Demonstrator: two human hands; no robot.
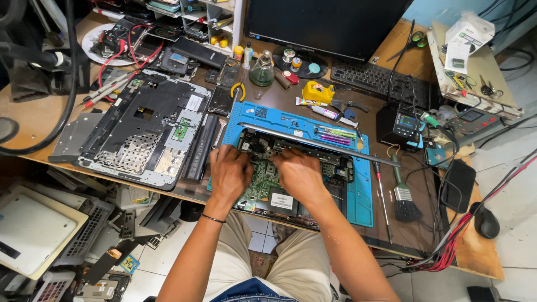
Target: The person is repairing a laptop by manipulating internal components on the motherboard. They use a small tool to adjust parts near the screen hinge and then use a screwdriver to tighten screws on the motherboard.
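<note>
Opened black laptop base with exposed green circuit board (pixel 263 182) lying on blue rubber repair mat (pixel 363 196), mat at the desk's near edge, below the black monitor (pixel 330 25)

Left hand (pixel 230 172) palm down on the left part of the board, fingers curled and pressing onto it; grasped item, if any, hidden, cannot tell

Right hand (pixel 299 173) palm down just beside the left hand, fingers bent onto the board's upper middle; hold likewise not visible (fingertips tucked under)

Long grey metal hinge bar (pixel 302 141) slanting across the laptop base's far edge, just above both hands

Right of the mat: slim red-handled screwdriver (pixel 381 196) and green-handled black-bristle brush (pixel 401 193), side by side, near the mat's right edge

Left of the mat: black rectangular battery pack (pixel 202 148) just beside it, then silver-and-black laptop palmrest cover (pixel 145 131) face down, further left

Above the mat: yellow tape dispenser (pixel 318 92), clear glass bottle (pixel 261 70), black keyboard (pixel 377 81) under the monitor

Small black box meter with lit screen (pixel 400 126) up and right of the mat
</note>
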